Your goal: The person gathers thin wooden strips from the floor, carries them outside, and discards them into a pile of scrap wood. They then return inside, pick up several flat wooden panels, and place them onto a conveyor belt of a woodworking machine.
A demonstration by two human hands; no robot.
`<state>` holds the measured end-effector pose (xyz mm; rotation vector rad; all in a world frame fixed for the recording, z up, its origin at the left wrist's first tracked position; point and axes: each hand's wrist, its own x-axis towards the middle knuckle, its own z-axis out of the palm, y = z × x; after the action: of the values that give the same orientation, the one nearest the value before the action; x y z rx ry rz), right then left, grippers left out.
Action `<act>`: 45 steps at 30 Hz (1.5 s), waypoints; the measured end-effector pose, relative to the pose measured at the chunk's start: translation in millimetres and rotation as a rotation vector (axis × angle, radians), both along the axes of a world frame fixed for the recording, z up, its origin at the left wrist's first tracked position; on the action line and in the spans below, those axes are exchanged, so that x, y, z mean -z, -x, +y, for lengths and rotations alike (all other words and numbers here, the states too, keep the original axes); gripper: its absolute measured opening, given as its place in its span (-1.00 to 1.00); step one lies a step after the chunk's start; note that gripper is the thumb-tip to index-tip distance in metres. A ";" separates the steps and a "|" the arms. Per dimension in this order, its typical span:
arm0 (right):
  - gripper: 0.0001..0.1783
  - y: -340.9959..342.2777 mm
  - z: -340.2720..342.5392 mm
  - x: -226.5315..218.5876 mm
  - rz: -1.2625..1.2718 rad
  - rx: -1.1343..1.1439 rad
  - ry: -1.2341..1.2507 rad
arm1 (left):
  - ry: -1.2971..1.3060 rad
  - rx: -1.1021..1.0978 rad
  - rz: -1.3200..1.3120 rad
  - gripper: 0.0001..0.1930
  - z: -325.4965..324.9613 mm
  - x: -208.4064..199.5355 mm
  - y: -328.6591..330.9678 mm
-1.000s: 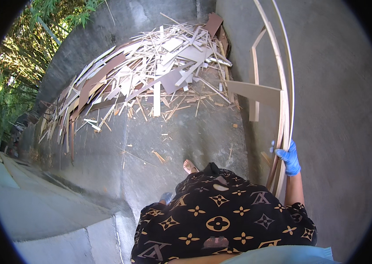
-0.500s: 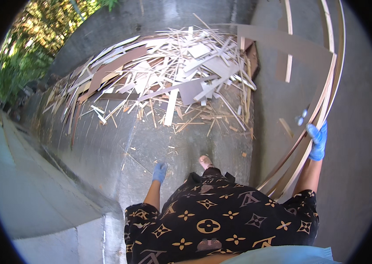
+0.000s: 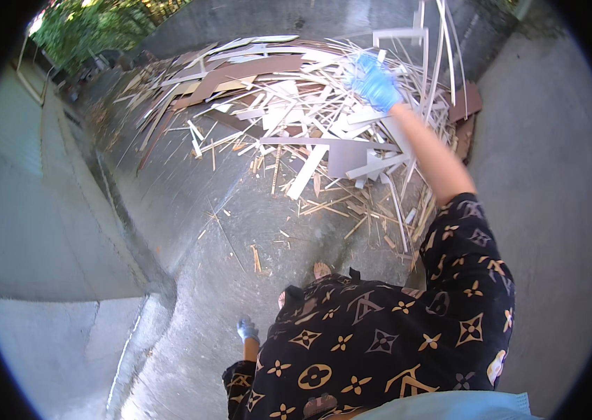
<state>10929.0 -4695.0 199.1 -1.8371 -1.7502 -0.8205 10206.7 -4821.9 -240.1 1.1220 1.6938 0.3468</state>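
My right hand point(image 3: 374, 82), in a blue glove, reaches far out over a heap of scrap strips point(image 3: 296, 105). Its fingers look spread and are slightly blurred; nothing shows in its grip. Just right of it, several long thin pale strips point(image 3: 439, 49) stand up or hang over the heap's right end, one of them bent at a corner. My left hand point(image 3: 247, 328), also blue-gloved, hangs low beside my body, holding nothing, with its fingers apart.
The heap mixes white, grey and brown offcuts against a grey wall point(image 3: 240, 24). Small slivers point(image 3: 257, 259) lie scattered on the concrete floor point(image 3: 191, 280) near my feet. A brown panel point(image 3: 465, 101) lies at the heap's right end. Green plants point(image 3: 93, 31) stand at the far left.
My right hand has swung from the right side forward and left over the heap. The long strips it gripped are now out of it, beside the heap's right end. My left hand has dropped back.
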 end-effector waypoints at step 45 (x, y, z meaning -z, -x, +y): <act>-0.55 1129.7 297.0 96.9 0.396 -1.255 0.430 | 0.130 -1.158 0.077 -0.48 -138.5 -107.3 388.6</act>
<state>9799.2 -4398.0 102.2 -0.6448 -2.3311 0.4032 9818.0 -4960.4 -132.8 -0.0567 2.2516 0.8828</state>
